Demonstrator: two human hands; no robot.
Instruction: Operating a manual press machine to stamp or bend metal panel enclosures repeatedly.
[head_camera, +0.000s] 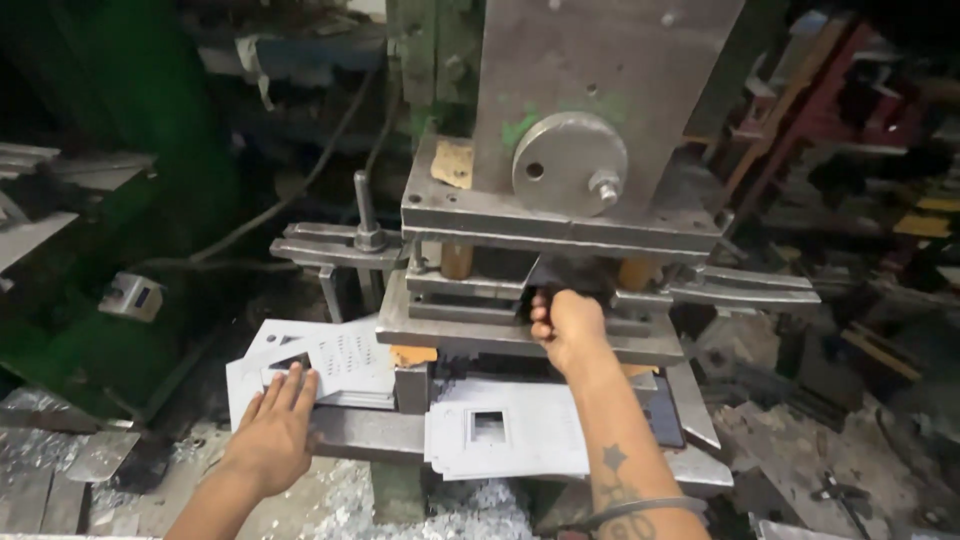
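At seven o'clock I see my left hand (275, 425), fingers spread flat on a stack of punched sheet-metal blanks (330, 365). Another punched blank (510, 430) lies at six. Farther, near centre, my right hand (565, 325) reaches into the press die (530, 290), fingers curled, pinching something I cannot tell

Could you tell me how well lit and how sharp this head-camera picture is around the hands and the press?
Head view: the press and the pale punched sheets are fairly lit; the left hand is sharp; the right hand reaches into shadow between the plates, where the dark piece at its fingertips is smeared; the background corners are dim and soft.
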